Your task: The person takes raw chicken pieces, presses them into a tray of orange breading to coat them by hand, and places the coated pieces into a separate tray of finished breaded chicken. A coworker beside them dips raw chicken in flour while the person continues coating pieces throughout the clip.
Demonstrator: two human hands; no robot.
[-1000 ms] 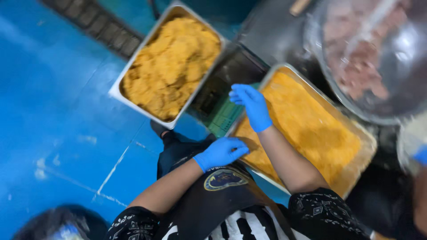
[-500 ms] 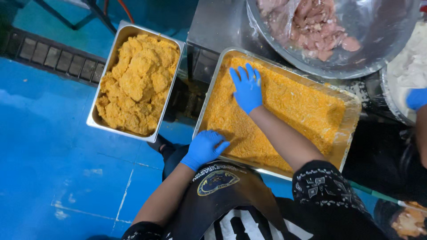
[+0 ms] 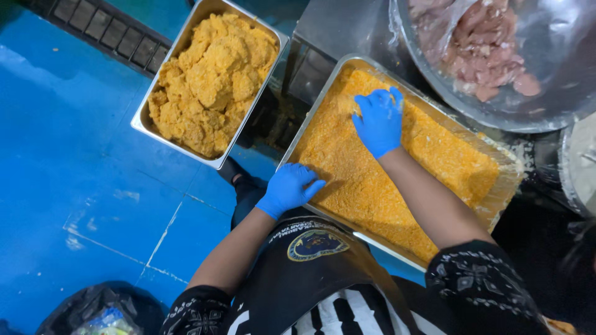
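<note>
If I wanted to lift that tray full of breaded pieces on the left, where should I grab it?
Probably take the tray of breaded pieces by its rolled rim at the two short ends, coming from the near corner over the blue floor. It is heaped, so a two-hand grip keeps it level.

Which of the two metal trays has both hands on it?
The near tray of loose crumbs; the far tray, holding breaded pieces, is untouched.

Blue disposable glove on left hand (image 3: pixel 288 188), matching blue glove on right hand (image 3: pixel 379 121), bare forearms above the fingers, short black sleeves with white patterned trim, black apron (image 3: pixel 310 273) bearing round emblem
</note>
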